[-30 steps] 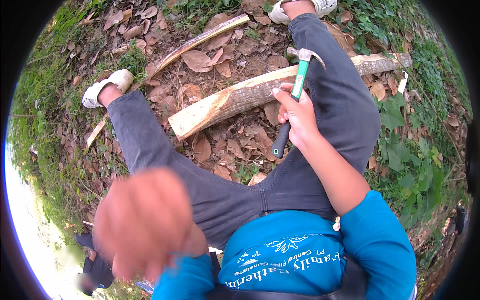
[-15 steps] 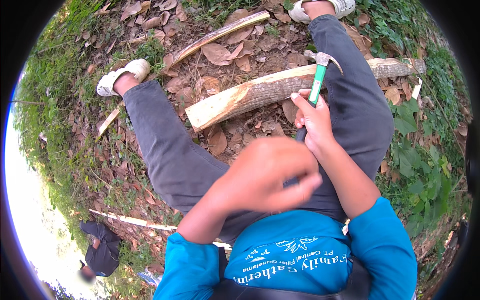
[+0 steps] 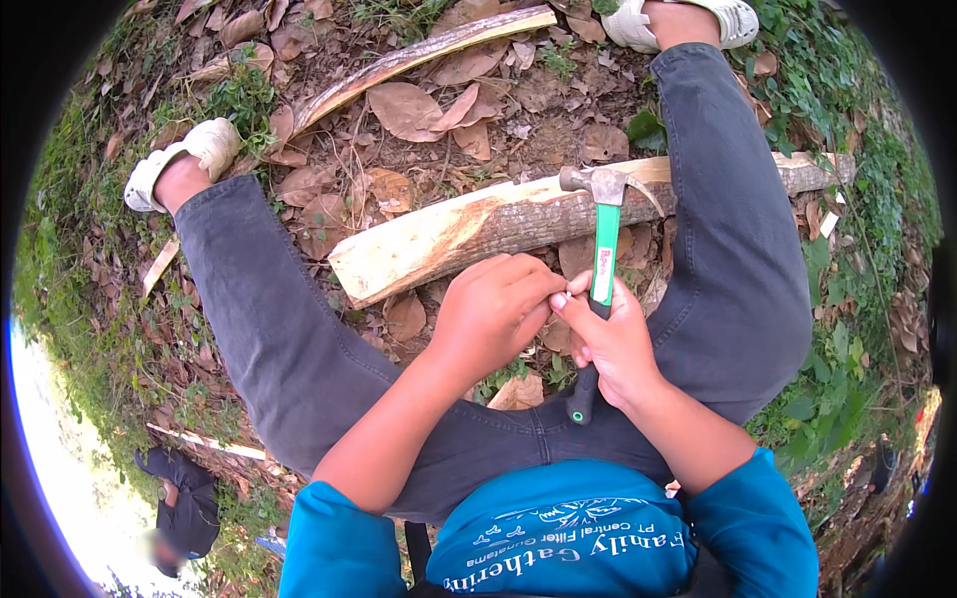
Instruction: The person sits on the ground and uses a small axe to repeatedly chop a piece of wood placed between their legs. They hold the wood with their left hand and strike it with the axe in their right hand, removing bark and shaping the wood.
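A claw hammer with a green and black handle and a steel head stands nearly upright in view. My right hand is closed round its handle, below the green part. Beside it, my left hand has its fingers pinched together, the tips meeting my right thumb at the handle. Something tiny may sit between those fingertips, too small to make out. Beyond both hands lies a split log, pale wood on one face and rough bark on the other. The hammer head is over the log's bark side in the picture.
My legs are spread either side, the right leg across the log. A curved pale wood strip lies further off among dry leaves. Wood scraps lie near my left shoe. Another person is at the lower left.
My left hand has moved from in front of my belly up to my right hand, its fingers now pinched. The hammer has shifted left and lower, and its handle end now shows.
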`<state>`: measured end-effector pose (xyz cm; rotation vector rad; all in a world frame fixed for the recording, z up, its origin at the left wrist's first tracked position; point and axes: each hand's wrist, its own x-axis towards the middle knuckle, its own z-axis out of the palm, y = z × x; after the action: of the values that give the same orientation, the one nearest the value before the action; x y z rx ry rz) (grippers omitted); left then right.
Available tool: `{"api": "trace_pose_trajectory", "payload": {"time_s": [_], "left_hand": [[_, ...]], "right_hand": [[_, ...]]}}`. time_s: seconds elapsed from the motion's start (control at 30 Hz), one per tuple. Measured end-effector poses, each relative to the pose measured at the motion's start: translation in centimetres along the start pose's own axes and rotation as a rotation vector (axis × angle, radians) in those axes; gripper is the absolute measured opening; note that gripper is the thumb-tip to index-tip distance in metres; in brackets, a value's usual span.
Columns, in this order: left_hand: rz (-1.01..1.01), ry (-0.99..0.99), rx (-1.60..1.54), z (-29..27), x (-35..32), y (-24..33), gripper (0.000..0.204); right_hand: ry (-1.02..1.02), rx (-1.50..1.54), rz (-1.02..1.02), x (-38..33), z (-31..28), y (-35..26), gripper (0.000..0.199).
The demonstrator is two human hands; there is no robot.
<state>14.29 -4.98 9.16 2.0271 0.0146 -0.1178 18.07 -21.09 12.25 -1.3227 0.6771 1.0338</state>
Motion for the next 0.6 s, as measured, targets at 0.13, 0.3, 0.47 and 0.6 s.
{"api": "trace_pose_trajectory", "payload": {"time_s": [0.13,0.3,0.47,0.6], "left_hand": [[-0.087,0.002,-0.047,-0.4,0.5,-0.7,0.015],[-0.312,0.278,-0.179,-0.1,2.1,-4.7,0.010],[-0.384,0.379,-0.208,1.1,2.6,-7.6,0.010],[-0.254,0.372,-0.035,1.8,2.6,-8.0,0.010]], "right_hand": [[0.036,-0.017,0.009,0.1,0.3,-0.8,0.023],[0.047,0.060,0.026,0.1,-0.1,-1.5,0.030],[0.033,0.077,0.026,0.0,-0.8,-1.6,0.030],[0.016,0.074,0.039,0.0,-1.3,-1.6,0.030]]}}
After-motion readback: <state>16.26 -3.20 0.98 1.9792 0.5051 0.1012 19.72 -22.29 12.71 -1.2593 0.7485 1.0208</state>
